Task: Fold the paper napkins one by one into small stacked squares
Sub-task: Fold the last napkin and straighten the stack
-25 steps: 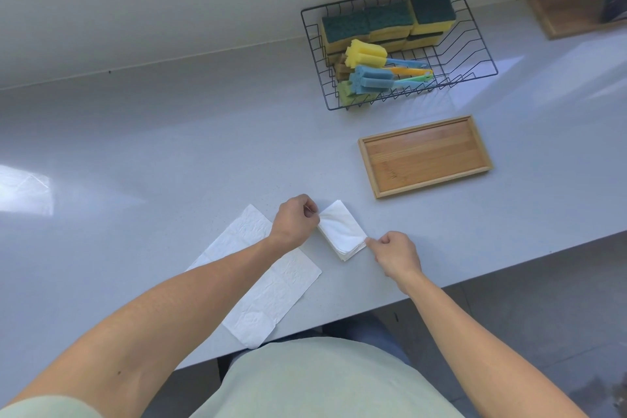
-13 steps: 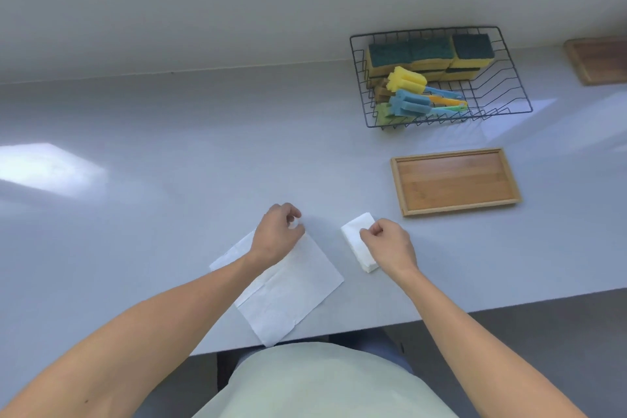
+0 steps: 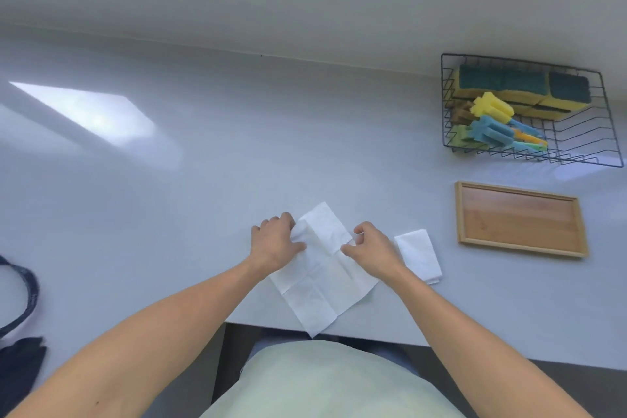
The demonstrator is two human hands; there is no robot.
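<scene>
so one folded napkin (image 3: 419,254) is already done, sitting on the counter (image 3: 203,180) just right of the right hand (image 3: 371,246). it may be more than one layer, i can't really tell. the next open napkin (image 3: 324,276) lies flat at the near edge, its near corner hanging a bit past the edge, with its far part lifted into a fold. the left hand (image 3: 274,239) has fingers curled, pinching the left side of that raised flap, and the right hand pinches the right side with thumb and fingers. i'd say this one is only at its first fold, so several folds plus stacking are left.

containers: the wire basket (image 3: 604,132) at far right holds yellow-green sponges (image 3: 509,85) and foam brushes (image 3: 495,125). the wooden tray (image 3: 522,253) just nearer has nothing in it.
</scene>
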